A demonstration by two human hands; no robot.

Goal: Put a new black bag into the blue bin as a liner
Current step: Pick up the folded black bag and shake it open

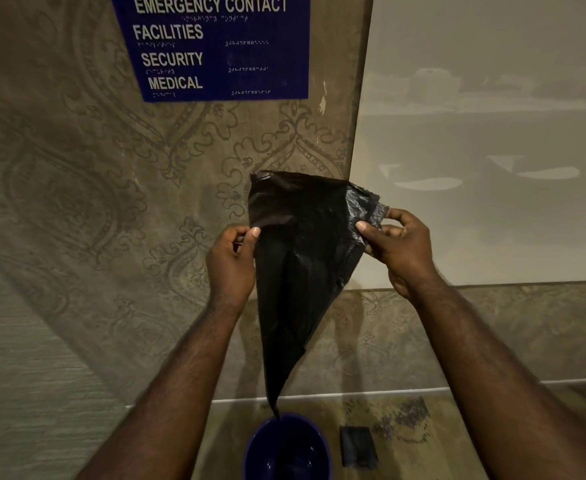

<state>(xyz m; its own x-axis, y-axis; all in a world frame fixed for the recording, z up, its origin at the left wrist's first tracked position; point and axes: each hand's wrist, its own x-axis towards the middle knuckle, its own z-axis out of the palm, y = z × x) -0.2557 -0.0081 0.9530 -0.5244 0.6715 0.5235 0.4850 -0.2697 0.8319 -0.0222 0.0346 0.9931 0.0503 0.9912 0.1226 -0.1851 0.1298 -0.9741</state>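
Observation:
A black plastic bag (302, 258) hangs in front of me, wide at the top and tapering to a point at the bottom. My left hand (230, 263) pinches its left edge between thumb and fingers. My right hand (400, 247) pinches the crumpled upper right corner. The bag's tip dangles just above the far rim of the blue bin (286, 448), which stands on the floor at the bottom centre with its mouth open and its inside bare.
A small dark folded packet (358, 446) lies on the floor to the right of the bin. A patterned wall with a blue emergency-contact sign (211, 46) rises straight ahead. A pale glossy panel (492, 150) fills the right side.

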